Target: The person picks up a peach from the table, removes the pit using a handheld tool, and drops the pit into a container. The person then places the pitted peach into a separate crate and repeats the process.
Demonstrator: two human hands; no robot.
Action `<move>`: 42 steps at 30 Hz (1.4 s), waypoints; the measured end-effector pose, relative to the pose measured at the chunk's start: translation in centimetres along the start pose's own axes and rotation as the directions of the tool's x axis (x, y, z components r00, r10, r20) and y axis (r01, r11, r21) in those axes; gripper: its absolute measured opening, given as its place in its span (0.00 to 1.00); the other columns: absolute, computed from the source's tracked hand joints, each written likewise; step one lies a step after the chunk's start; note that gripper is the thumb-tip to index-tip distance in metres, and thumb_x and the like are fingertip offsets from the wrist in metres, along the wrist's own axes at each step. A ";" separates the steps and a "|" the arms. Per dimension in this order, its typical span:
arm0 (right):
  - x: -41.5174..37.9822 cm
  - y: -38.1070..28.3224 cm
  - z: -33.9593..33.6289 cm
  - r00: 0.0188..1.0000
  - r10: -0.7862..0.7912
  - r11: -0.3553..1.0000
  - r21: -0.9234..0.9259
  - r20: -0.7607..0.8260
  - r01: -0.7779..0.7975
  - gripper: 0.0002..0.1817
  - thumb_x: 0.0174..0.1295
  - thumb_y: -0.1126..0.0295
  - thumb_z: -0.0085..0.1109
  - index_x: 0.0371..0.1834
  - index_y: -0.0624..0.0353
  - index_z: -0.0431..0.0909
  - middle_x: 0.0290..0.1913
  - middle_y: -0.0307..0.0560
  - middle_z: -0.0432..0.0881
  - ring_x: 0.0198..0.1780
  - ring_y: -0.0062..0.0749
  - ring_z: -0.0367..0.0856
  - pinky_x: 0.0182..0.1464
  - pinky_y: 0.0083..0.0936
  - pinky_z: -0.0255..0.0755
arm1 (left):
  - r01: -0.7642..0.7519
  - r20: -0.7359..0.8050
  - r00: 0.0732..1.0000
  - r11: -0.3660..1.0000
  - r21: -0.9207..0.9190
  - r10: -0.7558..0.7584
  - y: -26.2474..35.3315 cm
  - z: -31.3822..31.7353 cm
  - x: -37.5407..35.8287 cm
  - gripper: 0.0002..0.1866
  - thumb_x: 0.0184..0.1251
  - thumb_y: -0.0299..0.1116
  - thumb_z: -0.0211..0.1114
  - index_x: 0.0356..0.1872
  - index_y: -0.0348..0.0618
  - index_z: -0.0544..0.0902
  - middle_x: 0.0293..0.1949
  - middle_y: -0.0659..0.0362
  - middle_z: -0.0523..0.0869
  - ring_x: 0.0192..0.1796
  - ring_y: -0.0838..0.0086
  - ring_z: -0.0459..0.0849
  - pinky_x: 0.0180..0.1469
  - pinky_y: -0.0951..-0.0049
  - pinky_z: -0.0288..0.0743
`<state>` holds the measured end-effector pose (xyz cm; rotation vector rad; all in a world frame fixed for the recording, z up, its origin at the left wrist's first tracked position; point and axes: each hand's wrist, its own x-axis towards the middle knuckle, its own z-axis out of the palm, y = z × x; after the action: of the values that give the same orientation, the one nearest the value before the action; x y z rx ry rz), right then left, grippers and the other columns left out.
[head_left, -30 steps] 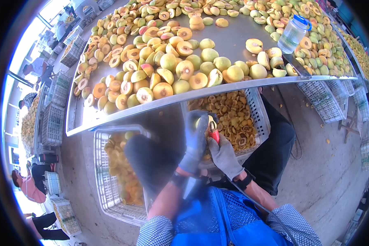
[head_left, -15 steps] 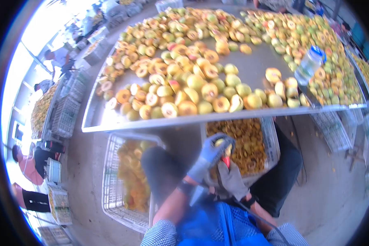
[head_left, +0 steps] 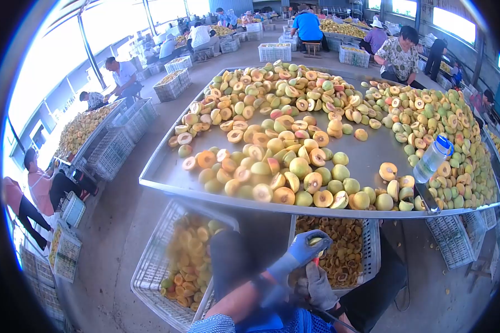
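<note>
My left hand (head_left: 304, 251), in a blue glove, is closed around a pale yellow piece of peach (head_left: 315, 241). Just below it my right hand (head_left: 319, 287), in a grey glove, is wrapped round a small tool with a red end (head_left: 316, 260), which points up at the fruit. The rest of the tool is hidden in the glove, and a dark cord runs beside my right forearm. Both hands are over my lap, at the near side of a white crate (head_left: 371, 252) full of brownish peach pieces. Left of my knee, another white crate (head_left: 150, 272) contains peach halves.
A metal-topped table (head_left: 166, 173) bearing heaps of halved peaches (head_left: 294, 150) spans the space ahead, its edge beyond my hands. A blue-capped bottle (head_left: 429, 161) and a dark flat object (head_left: 426, 197) are at its right. Other people work at tables farther off.
The view has tilted up, showing more of the room and people. My hands appear lower in the picture, still together on the fruit and the red-ended tool.
</note>
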<state>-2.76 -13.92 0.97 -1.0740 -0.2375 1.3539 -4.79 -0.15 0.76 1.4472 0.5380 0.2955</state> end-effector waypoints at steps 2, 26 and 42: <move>0.7 1.0 -0.7 0.999 -0.038 0.997 -0.074 -0.012 0.037 0.18 0.75 0.50 0.41 0.45 0.54 0.69 0.17 0.28 0.62 0.14 0.13 0.56 0.15 0.16 0.50 | -0.081 -0.058 0.995 0.995 0.060 0.084 0.6 0.2 -0.4 0.11 0.67 0.36 0.65 0.43 0.40 0.85 0.39 0.62 0.86 0.41 0.81 0.81 0.46 0.78 0.76; 0.4 0.3 -2.1 0.952 0.113 0.949 0.254 0.284 -0.188 0.21 0.72 0.45 0.45 0.38 0.53 0.71 0.17 0.27 0.61 0.14 0.13 0.55 0.17 0.14 0.50 | -0.016 0.192 0.967 0.795 -0.606 0.166 -3.0 0.1 0.7 0.20 0.72 0.46 0.57 0.43 0.34 0.79 0.34 0.50 0.84 0.35 0.65 0.84 0.41 0.67 0.79; 1.0 0.5 -7.2 0.983 0.101 0.970 0.236 -0.155 -0.062 0.21 0.71 0.45 0.47 0.33 0.52 0.69 0.14 0.29 0.60 0.10 0.16 0.55 0.13 0.18 0.50 | 0.136 -0.281 0.737 0.272 0.953 0.615 6.6 -15.6 -7.5 0.13 0.59 0.33 0.70 0.43 0.39 0.84 0.40 0.51 0.84 0.45 0.59 0.82 0.51 0.64 0.75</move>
<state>2.18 -16.63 -3.61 -1.0025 0.0869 1.3204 -18.32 10.17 8.02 2.7078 1.1522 0.8683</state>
